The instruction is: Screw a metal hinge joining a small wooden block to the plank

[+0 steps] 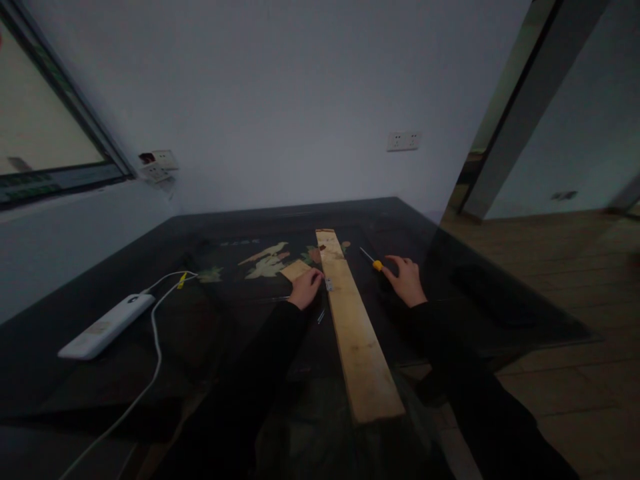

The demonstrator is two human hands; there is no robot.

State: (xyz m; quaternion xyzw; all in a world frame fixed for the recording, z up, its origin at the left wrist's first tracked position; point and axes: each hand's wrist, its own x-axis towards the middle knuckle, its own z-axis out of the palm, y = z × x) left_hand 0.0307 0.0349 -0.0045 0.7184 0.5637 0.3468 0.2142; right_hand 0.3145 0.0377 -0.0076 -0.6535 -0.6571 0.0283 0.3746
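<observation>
A long wooden plank (pixel 356 327) lies lengthwise on the dark table, its near end reaching past the table's front edge. On its left edge sits a small metal hinge (pixel 329 284). Close beside that hinge, my left hand (pixel 306 288) has thumb and fingertips pinched together; whatever is between them is too small to make out. Right of the plank, my right hand (pixel 407 283) has its thumb and fingers around the rear of a yellow-handled screwdriver (pixel 377 265), whose shaft points away to the left. A few thin metal pieces (pixel 321 316), perhaps screws, rest by the plank's left side.
A flat tan piece (pixel 295 269) lies beyond my left hand. At the left stands a white power strip (pixel 107 327) with a white cable (pixel 159 347) trailing off the front. A dark flat object (pixel 493 297) lies on the table's right. The wall (pixel 300 133) rises behind the table.
</observation>
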